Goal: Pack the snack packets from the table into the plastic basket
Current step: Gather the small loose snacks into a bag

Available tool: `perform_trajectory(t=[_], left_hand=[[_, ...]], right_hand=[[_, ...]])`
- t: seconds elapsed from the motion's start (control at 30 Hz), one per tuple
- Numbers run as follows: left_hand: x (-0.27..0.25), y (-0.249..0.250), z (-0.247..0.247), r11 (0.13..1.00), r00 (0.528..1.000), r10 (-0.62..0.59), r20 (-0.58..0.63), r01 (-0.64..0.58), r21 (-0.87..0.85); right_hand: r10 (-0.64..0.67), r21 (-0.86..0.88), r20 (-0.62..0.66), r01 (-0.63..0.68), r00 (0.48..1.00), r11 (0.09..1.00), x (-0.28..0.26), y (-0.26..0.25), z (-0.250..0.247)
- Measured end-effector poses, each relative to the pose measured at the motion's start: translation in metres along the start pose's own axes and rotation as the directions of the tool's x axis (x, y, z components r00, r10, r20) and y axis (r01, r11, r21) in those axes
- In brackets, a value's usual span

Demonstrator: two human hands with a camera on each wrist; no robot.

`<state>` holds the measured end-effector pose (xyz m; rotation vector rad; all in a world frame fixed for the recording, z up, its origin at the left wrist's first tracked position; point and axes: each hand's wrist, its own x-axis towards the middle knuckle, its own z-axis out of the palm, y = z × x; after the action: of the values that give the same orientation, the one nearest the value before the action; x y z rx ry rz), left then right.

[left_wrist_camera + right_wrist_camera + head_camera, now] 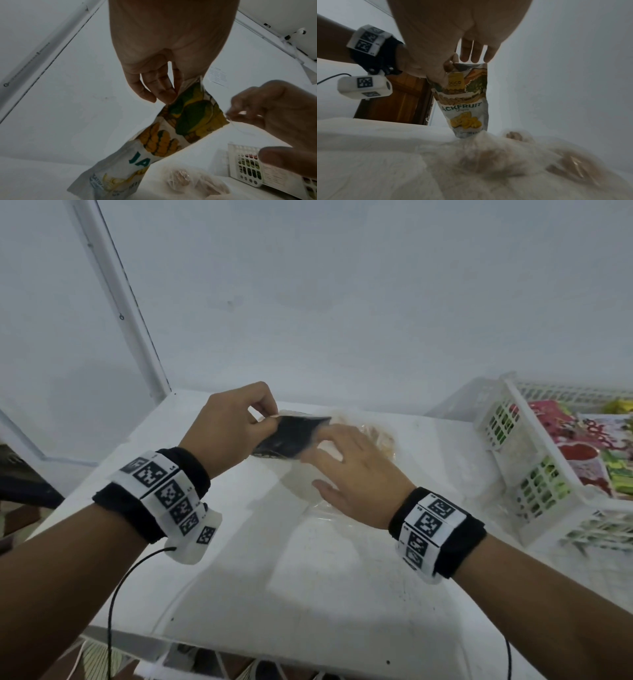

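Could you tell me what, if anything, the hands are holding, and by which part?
The left hand pinches the jackfruit chips packet by its top edge. The right hand is beside the packet with straight fingers, gripping nothing.

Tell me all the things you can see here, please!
jackfruit chips packet: one, white with yellow and green print, held up over the table.
clear bag: one, see-through with pale brown snacks, lying on the table.
plastic basket: one, white, at the table's right, colourful packets inside.
table: one, white.
left hand: pinches the packet's top corner.
right hand: fingers spread over the clear bag, touching the packet.
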<state>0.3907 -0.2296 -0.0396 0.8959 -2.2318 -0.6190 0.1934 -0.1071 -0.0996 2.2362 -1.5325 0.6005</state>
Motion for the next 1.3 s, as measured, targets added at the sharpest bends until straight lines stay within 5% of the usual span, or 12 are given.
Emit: perform_trajectory(t=[0.07,0.17,0.3,0.4,0.67,0.9,1.0,1.3], left_hand=[[0.002,-0.002,0.000,1.000,1.000,0.003,-0.011,-0.003,0.013],[0.004,-0.003,0.003,1.000,1.000,-0.009,-0.006,0.009,0.015],[0.005,-0.003,0.009,1.000,1.000,-0.015,0.001,0.015,-0.003],[0.005,-0.002,0.012,1.000,1.000,-0.015,0.010,0.015,-0.011],[0.004,-0.006,0.018,1.000,0.999,-0.030,0.012,0.030,-0.006],[0.007,-0.014,0.025,0.996,0.996,-0.083,0.033,0.082,0.034],[0.011,-0.016,0.028,0.995,0.994,-0.094,0.053,0.091,0.051],[0.014,-0.003,0.034,0.993,0.985,-0.118,0.123,0.116,0.024]], right_hand=[[0.055,0.001,-0.051,-0.055,0.997,0.998,-0.012,0.003,-0.004],[0.121,0.055,0.240,-0.138,0.963,0.989,-0.026,0.008,-0.004],[0.242,-0.086,0.636,-0.244,0.733,0.966,-0.035,0.006,0.002],[0.284,-0.120,0.667,-0.276,0.689,0.954,-0.035,0.002,0.003],[0.355,-0.179,0.518,-0.307,0.778,0.935,-0.026,0.000,0.004],[0.230,-0.029,0.081,-0.228,0.970,0.973,-0.024,0.002,-0.031],[0.156,-0.018,-0.045,-0.157,0.987,0.988,-0.026,-0.001,-0.046],[0.015,0.107,-0.157,0.002,0.987,0.994,-0.021,-0.012,-0.043]])
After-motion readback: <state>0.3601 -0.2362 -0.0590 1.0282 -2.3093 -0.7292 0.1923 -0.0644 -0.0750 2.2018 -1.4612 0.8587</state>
